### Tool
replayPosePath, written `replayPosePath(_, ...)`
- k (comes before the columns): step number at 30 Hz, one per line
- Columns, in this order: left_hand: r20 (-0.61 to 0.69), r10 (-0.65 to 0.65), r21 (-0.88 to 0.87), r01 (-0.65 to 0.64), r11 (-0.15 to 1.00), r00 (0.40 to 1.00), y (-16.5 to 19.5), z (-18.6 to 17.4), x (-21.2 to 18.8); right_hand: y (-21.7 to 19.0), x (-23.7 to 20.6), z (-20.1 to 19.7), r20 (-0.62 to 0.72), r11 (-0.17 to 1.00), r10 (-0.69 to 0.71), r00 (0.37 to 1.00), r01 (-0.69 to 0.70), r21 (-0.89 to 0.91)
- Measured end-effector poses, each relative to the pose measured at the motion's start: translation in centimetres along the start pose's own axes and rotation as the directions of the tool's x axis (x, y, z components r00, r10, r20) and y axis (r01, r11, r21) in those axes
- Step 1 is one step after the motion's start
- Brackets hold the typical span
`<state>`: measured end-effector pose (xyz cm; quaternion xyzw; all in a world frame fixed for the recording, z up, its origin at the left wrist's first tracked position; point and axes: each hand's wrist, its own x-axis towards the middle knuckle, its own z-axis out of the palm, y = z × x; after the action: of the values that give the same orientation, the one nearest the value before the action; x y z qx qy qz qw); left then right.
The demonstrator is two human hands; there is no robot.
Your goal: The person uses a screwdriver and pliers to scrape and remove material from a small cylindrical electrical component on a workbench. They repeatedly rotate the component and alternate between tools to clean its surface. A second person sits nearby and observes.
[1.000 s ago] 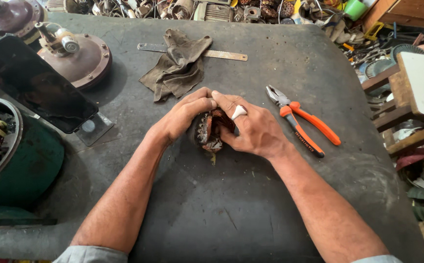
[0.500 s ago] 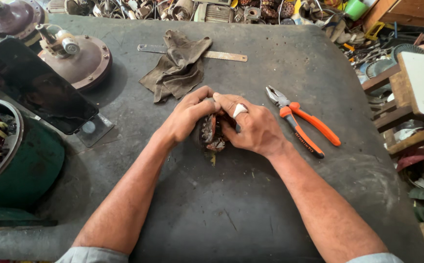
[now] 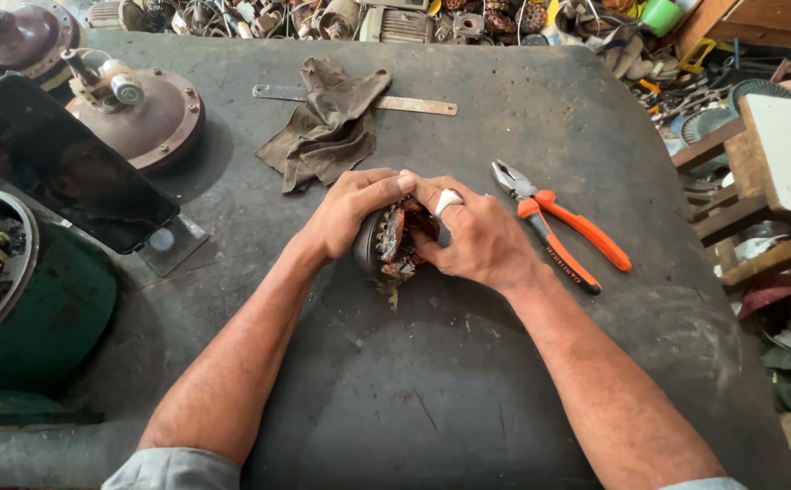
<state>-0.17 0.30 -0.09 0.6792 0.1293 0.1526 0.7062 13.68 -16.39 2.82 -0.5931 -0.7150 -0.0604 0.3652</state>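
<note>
Both of my hands grip a small round motor part (image 3: 390, 243) with a dark metal rim and copper-brown windings, held on edge on the dark worktable (image 3: 468, 381). My left hand (image 3: 345, 211) wraps its left side, thumb over the top. My right hand (image 3: 475, 234), with a white wrap on one finger, covers its right side and top. Most of the part is hidden by my fingers. Small bits of debris lie on the table just below it.
Orange-handled pliers (image 3: 559, 227) lie right of my right hand. A brown rag (image 3: 327, 127) covers part of a metal ruler (image 3: 413, 104) behind. At left are a black slab (image 3: 59, 168), a brown motor cover (image 3: 141, 113) and a green motor housing (image 3: 23, 299). Scrap lines the far edge.
My hands have shifted slightly on the motor part, turning it so more of the rim and windings shows between them. Nothing else has moved.
</note>
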Motion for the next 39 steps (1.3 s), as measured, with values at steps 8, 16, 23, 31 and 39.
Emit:
replayPosePath(8, -0.007, 0.087, 0.103, -0.086, 0.991, 0.996, 0.7, -0.4, -0.5, 0.1, 0.1, -1.5, 0.087, 0.985, 0.043, 0.995, -0.057, 0.162)
replayPosePath(16, -0.332, -0.038, 0.134, 0.087, 0.987, 0.943, 1.5, 1.6, -1.5, 1.6, -0.1, -1.9, 0.278, 0.901, 0.296, 0.914, -0.364, 0.237)
replayPosePath(23, -0.325, 0.029, 0.179, 0.032, 0.983, 0.945, 2.4, 2.6, -2.3, 1.5, -0.2, -1.2, 0.248, 0.856, 0.403, 0.881, -0.458, 0.238)
replayPosePath(31, -0.489, -0.011, 0.119, 0.08, 0.99, 0.872, 1.0, 2.0, -0.6, -0.2, 0.0, -1.0, 0.117, 0.911, 0.382, 0.917, -0.395, 0.12)
replayPosePath(39, -0.455, 0.1, 0.231, 0.009, 0.973, 0.885, 1.9, 2.7, -1.6, -0.5, 0.2, -0.2, 0.189, 0.857, 0.447, 0.874, -0.479, 0.188)
